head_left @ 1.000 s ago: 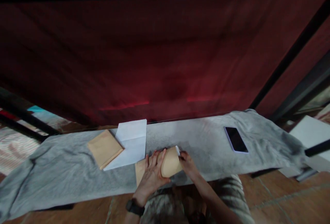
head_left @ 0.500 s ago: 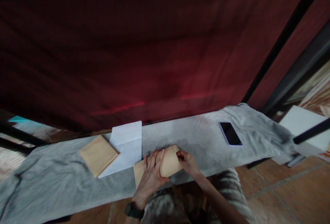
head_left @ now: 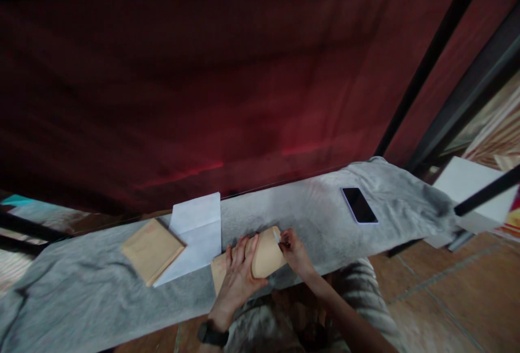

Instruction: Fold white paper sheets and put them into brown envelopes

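Here, brown paper [head_left: 268, 258] beneath left hand [head_left: 240, 278].

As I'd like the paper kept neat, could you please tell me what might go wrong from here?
The spread left hand rests on the curled brown paper, so extra pressure might crease it. The right hand is at that paper's open end and could bend its rim. The square brown paper stack overlaps the creased white paper sheet, so tugging either might shift both.

The paper [head_left: 268, 256] I handled was tan, the sheet [head_left: 201, 239] white, the cloth [head_left: 300, 217] mottled grey, the curtain [head_left: 227, 82] deep red, my watch [head_left: 212, 334] black, the phone [head_left: 359, 205] black, edged in lilac.
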`<state>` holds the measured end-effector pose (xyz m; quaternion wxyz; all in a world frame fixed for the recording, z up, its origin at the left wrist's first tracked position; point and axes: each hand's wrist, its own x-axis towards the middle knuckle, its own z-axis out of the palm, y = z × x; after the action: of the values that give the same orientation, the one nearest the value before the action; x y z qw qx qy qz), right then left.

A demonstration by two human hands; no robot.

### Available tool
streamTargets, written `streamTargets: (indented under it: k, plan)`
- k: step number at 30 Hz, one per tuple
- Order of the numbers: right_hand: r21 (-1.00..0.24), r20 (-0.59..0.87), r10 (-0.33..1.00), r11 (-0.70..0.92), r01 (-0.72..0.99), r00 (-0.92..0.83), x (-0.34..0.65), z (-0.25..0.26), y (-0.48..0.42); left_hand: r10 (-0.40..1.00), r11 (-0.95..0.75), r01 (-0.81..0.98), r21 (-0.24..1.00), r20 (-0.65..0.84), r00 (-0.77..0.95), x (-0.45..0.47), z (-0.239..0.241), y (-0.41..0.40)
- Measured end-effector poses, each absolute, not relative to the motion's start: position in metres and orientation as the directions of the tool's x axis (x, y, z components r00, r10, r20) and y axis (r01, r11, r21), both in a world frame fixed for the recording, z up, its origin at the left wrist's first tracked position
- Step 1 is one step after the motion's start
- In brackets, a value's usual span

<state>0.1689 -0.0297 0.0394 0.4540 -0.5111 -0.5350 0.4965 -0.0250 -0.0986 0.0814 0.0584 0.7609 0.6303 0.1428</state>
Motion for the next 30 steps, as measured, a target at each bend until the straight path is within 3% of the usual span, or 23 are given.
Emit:
streamTargets:
  k: [13,15,18,20,23,26,28,30]
  plan:
    - [-0.991,-0.126,0.987,-0.13,-0.038,-0.099,0.169,0.041,-0.028,0.97,-0.227,0.928,0.296,0.15,0.189,-0.028,0.085,-0.098]
    - [-0.984,-0.153,0.985,-0.16,-0.084,-0.077,0.17,0.043,-0.027,0.968,-0.182,0.923,0.341,0.228,0.106,-0.026,0.086,-0.102]
    - [-0.968,-0.195,0.98,-0.199,-0.156,-0.036,0.174,0.048,-0.026,0.899,-0.006,0.842,0.539,0.372,-0.232,-0.019,0.084,-0.11]
    - [-0.955,-0.22,0.975,-0.218,-0.203,-0.011,0.175,0.051,-0.027,0.811,0.107,0.648,0.754,0.311,-0.496,-0.01,0.078,-0.117]
    - [-0.936,-0.248,0.969,-0.237,-0.261,0.01,0.172,0.053,-0.032,0.764,0.192,0.125,0.973,-0.068,-0.642,0.008,0.066,-0.123]
    - [-0.922,-0.261,0.965,-0.246,-0.299,0.01,0.164,0.053,-0.04,0.81,0.237,-0.373,0.897,-0.394,-0.434,0.03,0.061,-0.117]
    - [-0.915,-0.263,0.965,-0.249,-0.318,0.002,0.161,0.053,-0.045,0.818,0.239,-0.523,0.818,-0.46,-0.345,0.043,0.064,-0.11]
    - [-0.911,-0.26,0.966,-0.247,-0.331,-0.005,0.161,0.054,-0.048,0.813,0.227,-0.56,0.797,-0.471,-0.341,0.052,0.069,-0.101]
